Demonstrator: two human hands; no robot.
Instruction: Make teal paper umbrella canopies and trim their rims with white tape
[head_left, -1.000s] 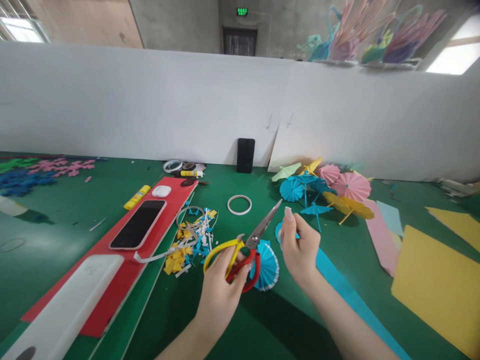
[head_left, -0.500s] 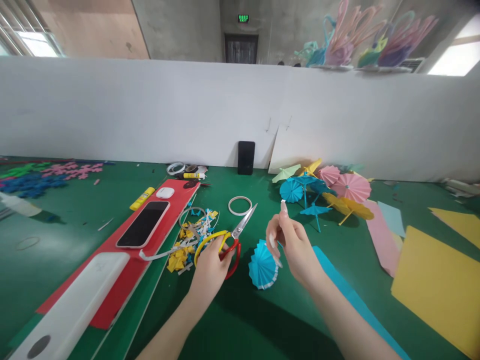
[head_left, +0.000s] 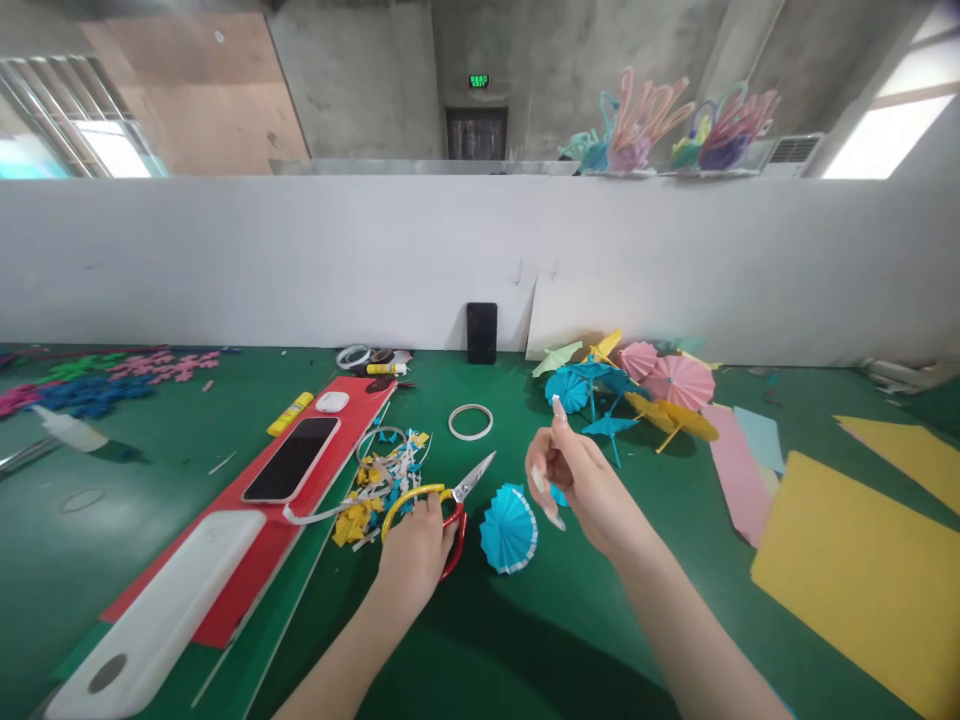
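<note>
My left hand (head_left: 416, 545) is closed round a pair of scissors (head_left: 469, 482) with one yellow and one red handle; the blades point up and right, away from me, and look nearly together. A small white bit, perhaps tape (head_left: 557, 402), shows at the raised fingertip of my right hand (head_left: 574, 470). That hand's other fingers are curled in, and whether they press on anything is hidden. Between the hands, a blue pleated paper fan piece (head_left: 508, 530) lies on the table, its right edge lined with white segments. A narrow roll of tape (head_left: 471, 421) lies beyond the scissors.
Paper scraps (head_left: 382, 490) are heaped left of the scissors beside a red board (head_left: 217, 560) carrying a phone (head_left: 292, 460) and a white device (head_left: 161, 610). Small paper umbrellas (head_left: 679, 382) cluster at back right. Yellow sheets (head_left: 862, 570) lie right. A black phone (head_left: 481, 333) leans against the partition.
The view has tilted up and shifted a little, so most things sit further left. The scissors have drawn slightly down and away from the tape roll. Both hands keep nearly the same pose.
</note>
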